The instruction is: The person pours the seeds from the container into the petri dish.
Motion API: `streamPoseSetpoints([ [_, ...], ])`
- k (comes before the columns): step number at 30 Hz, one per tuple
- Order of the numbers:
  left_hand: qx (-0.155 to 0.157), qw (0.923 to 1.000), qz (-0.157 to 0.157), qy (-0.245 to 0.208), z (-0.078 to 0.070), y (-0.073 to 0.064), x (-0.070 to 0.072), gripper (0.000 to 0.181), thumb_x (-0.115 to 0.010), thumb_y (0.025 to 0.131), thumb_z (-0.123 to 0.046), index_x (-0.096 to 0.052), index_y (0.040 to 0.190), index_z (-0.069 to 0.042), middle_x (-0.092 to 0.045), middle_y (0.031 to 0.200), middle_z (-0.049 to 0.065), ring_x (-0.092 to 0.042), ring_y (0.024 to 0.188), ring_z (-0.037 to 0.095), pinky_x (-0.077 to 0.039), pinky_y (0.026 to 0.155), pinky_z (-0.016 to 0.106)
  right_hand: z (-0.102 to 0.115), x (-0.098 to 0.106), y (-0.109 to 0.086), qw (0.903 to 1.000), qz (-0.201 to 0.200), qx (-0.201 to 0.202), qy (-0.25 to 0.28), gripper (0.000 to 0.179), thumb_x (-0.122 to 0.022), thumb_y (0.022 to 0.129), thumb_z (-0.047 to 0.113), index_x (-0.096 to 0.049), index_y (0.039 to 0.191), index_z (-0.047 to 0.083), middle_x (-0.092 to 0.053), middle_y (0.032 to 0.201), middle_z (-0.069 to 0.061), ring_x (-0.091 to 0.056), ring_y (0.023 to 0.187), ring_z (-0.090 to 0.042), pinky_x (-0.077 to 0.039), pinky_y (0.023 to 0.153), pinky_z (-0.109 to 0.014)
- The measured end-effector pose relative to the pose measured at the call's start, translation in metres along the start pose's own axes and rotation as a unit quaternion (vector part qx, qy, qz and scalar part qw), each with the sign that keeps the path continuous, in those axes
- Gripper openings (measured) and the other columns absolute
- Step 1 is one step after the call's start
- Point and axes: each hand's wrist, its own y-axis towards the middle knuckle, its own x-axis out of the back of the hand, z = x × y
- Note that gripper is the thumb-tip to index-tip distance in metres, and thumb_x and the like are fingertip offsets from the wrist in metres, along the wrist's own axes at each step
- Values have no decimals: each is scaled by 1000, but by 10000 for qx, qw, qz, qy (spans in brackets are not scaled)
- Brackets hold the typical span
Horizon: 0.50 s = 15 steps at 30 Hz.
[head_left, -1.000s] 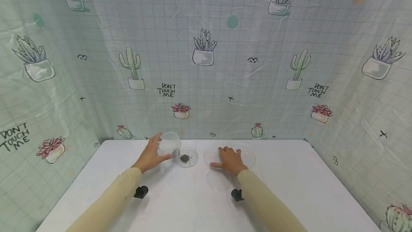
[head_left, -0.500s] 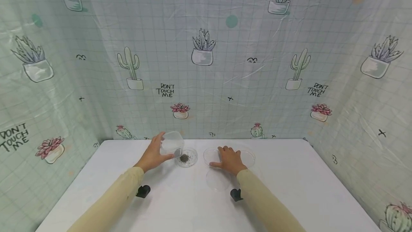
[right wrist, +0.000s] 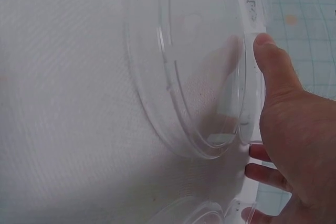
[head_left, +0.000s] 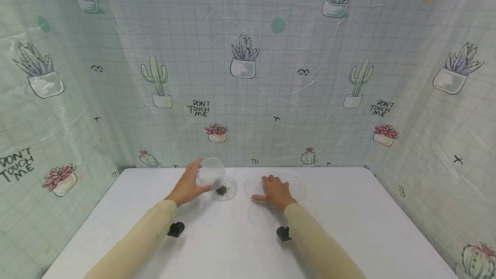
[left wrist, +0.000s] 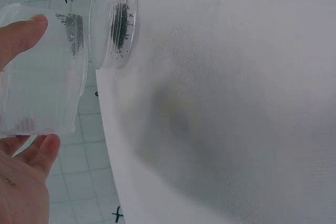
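Note:
My left hand (head_left: 186, 187) grips a clear plastic tub (head_left: 211, 170) between thumb and fingers. The tub is tipped toward a clear petri dish (head_left: 235, 192), and dark grains (left wrist: 73, 31) cling inside its corner. A small heap of similar dark grains (left wrist: 121, 25) lies in that dish. Over on the right, my right hand (head_left: 277, 193) is spread with loose fingers among clear round dishes; its thumb (right wrist: 275, 64) lies beside a dish rim. One dish (head_left: 253, 187) shows left of this hand, another (head_left: 299, 190) right of it.
A flat clear round piece (head_left: 258, 216) lies nearer the person. Everything stands on a white table (head_left: 232, 249), close to its back edge. A cactus-print curtain (head_left: 271, 98) rises behind and along both sides. Black mounts (head_left: 176, 229) hang under the wrists.
My left hand has shifted a little to the right with the tub, which now overlaps more of the petri dish. The right hand has stayed in place.

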Motion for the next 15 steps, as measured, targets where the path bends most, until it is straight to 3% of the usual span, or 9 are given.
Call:
streamPoseSetpoints([
  [15, -120, 9999, 53, -71, -8, 6, -9, 103, -80, 78, -35, -14, 154, -17, -31, 151, 17, -42, 134, 40, -38, 108, 61, -1, -1, 1, 9999, 44, -6, 95, 88, -68, 74, 68, -52, 134, 6, -58, 124, -16, -55, 114, -34, -48, 90, -64],
])
